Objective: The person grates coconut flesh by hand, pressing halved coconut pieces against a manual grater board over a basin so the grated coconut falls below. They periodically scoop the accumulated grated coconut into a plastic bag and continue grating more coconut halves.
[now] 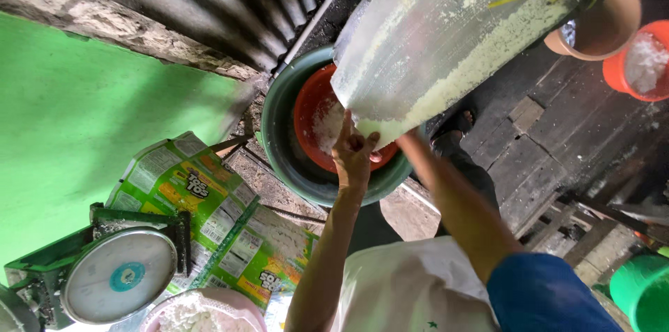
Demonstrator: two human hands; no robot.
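1. In the head view, the left hand [354, 153], at the centre of the frame, was clenched on the lower mouth edge of a large clear plastic bag [446, 32] dusted with pale yellowish flour
2. The bag slanted from the upper right down to an orange bowl [310, 105] that sat inside a dark green basin [279, 130], left of centre
3. The right hand was hidden behind the bag; only its forearm [453, 199] showed, so its hold could not be told
4. A weighing scale [118, 276] and a green printed sack [202, 199] lay at the lower left
5. Judged from this, pouring well called for keeping the mouth low over the bowl and tipping gently
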